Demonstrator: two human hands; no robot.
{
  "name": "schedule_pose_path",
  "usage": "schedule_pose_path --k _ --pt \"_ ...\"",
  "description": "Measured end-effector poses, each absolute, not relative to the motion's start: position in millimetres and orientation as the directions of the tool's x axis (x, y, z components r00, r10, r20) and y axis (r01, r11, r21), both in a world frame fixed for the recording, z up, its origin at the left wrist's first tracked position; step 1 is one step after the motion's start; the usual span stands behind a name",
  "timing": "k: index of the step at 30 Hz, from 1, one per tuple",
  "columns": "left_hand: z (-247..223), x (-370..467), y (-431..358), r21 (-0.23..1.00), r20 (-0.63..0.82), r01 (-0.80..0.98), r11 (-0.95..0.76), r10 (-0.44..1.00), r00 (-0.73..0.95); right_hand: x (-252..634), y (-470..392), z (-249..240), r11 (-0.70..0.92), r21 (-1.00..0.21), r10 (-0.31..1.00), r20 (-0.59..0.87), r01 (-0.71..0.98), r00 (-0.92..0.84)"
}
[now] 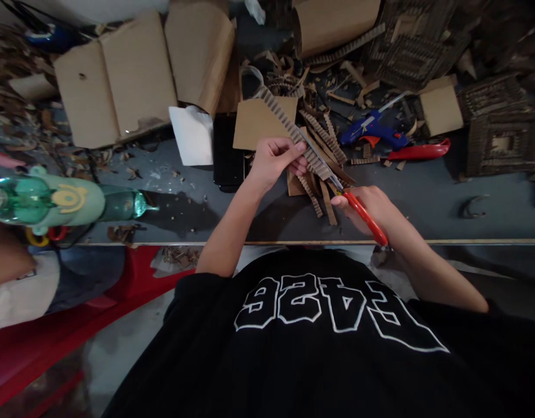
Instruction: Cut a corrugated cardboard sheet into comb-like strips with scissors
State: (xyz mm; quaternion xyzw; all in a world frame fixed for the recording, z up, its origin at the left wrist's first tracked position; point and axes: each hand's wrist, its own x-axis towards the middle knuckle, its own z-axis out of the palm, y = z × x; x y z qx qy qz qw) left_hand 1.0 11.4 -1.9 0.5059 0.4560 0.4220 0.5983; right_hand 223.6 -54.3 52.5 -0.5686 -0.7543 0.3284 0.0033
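My left hand (278,161) pinches a long corrugated cardboard strip (281,115) between thumb and fingers. The strip slants from upper left to lower right. In my right hand (369,208) are red-handled scissors (364,217), their blades lying along the strip and pointing up and left. Just beyond my left hand lies a flat piece of cardboard (259,119). Loose corrugated strips (326,136) are heaped under and behind the blades.
A blue glue gun (374,129) and a red-handled tool (419,151) lie to the right. Woven cardboard pieces (506,142) stand farther right. Large cardboard sheets (139,75) are at the back left, a green bottle (67,200) at left, beside part of another person (15,273).
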Motion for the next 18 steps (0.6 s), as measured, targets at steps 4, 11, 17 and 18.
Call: schedule_pose_path --k 4,11,17,18 --pt "-1 5 13 0.978 -0.175 -0.076 0.193 0.964 0.201 225 -52 51 0.117 -0.489 0.859 -0.387 0.864 -0.336" --pt "-3 15 18 0.964 -0.183 -0.163 0.212 0.967 0.178 223 -50 42 0.081 -0.480 0.895 -0.351 0.874 -0.276" --pt "-2 8 19 0.964 -0.161 -0.185 0.193 0.971 0.175 223 -54 33 0.035 -0.415 0.908 -0.366 0.909 -0.202" --pt "-1 5 21 0.967 -0.164 -0.168 0.191 0.973 0.161 222 -54 34 0.039 -0.409 0.907 -0.368 0.912 -0.204"
